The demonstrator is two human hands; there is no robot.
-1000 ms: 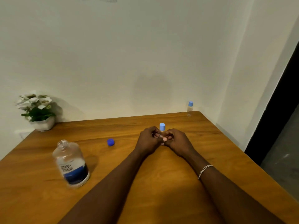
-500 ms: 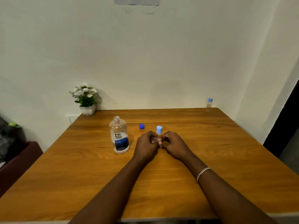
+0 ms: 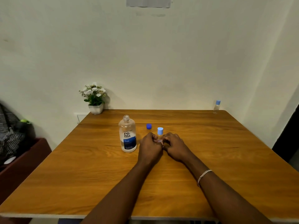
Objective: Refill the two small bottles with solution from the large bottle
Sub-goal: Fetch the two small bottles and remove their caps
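the small bottle (image 3: pixel 160 136) stood upright near the table's (image 3: pixel 80 167) middle, light-blue cap on, just as half a second before; both hands stayed around its lower body, and only the view had crept nearer; a second earlier the camera had pointed further right, with the big bottle (image 3: pixel 127 135) low at the left edge; the small bottle's base and most of its label were hidden between the fingers, and its fill level could not be made out; the left hand (image 3: pixel 150 147) was curled against its left side, the right hand (image 3: pixel 175 146) against its right, fingertips pinching it, forearms stretched forward and converging; a bracelet (image 3: pixel 203 176) sat on the right wrist; the big bottle stood uncapped just left of the hands, its dark-blue cap (image 3: pixel 149 126) lying behind; a second small bottle (image 3: pixel 216 107) stood capped at the far right corner, well apart; a plant (image 3: pixel 94 98) sat at the far left corner.
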